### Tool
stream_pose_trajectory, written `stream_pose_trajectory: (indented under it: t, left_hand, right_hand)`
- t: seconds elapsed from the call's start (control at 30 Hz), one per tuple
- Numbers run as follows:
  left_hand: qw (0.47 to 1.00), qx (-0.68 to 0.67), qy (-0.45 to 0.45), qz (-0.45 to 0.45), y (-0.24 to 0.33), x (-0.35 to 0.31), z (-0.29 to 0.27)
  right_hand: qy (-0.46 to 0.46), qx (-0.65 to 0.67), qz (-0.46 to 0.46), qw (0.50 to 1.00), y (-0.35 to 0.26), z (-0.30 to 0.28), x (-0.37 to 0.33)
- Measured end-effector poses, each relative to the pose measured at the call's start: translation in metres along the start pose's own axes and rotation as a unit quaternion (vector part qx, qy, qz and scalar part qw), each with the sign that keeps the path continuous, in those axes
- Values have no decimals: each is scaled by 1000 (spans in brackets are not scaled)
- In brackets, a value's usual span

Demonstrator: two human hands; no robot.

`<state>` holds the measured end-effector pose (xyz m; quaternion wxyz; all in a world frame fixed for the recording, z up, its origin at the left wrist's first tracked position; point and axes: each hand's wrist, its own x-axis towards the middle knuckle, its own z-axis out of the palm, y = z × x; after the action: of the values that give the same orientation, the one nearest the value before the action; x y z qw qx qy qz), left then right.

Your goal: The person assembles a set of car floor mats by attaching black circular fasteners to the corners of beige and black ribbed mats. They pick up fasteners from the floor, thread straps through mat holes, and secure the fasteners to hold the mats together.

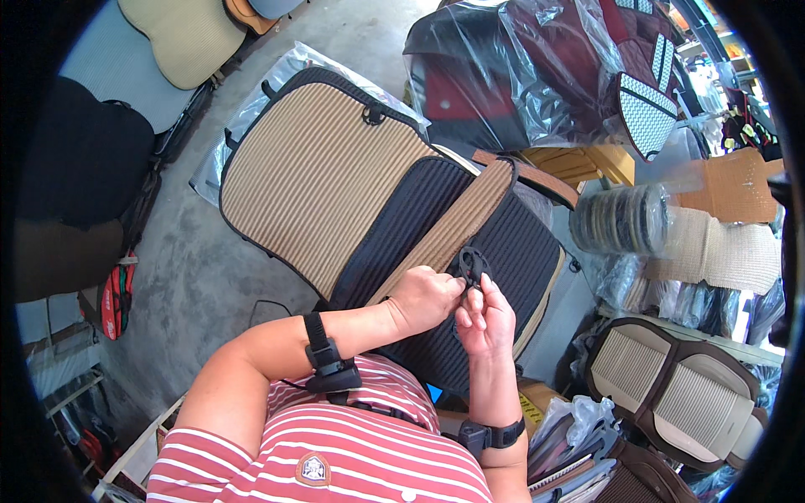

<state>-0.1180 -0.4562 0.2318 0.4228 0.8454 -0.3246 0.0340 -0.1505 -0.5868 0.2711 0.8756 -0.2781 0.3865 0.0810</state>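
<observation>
My left hand [422, 299] is closed in a fist, its thumb side against a bunched black strap [473, 263]. Right beside it, my right hand [486, 317] pinches the same strap between thumb and fingers. The strap forms small loops above my fingertips; its exact fittings are too small to make out. Beneath my hands lies a black ribbed seat cover [524, 251] with a tan border strip. Up and to the left of it, a tan ribbed seat cover [327, 159] with black edging rests on clear plastic wrapping [214, 172].
Plastic-wrapped dark red and black covers [520, 75] stand at the far right. A wrapped round stack [619, 220] sits below them. Beige-and-brown seat covers [671, 386] hang at the right. More covers [92, 151] line the left, above the grey concrete floor [180, 285].
</observation>
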Motion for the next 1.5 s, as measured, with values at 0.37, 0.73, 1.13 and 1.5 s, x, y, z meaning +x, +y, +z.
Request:
stream_pose_trajectory:
  t: [0.37,0.73,1.13,1.5]
  left_hand:
    - [980,-147,-48,-125,-39,-12,-11]
    - [949,-19,-298,-105,-36,-45,14]
    - [927,37,-345,-144,-12,-28,33]
    - [899,-153,-270,-309,-70,-37,29]
  right_hand:
    - [-49,-21,-23,998,-38,-70,9]
    - [-108,-8,-72,992,-60,-80,-17]
    - [-114,47,-198,972,-62,-60,-75]
    - [197,-727,-248,610,22,-220,24]
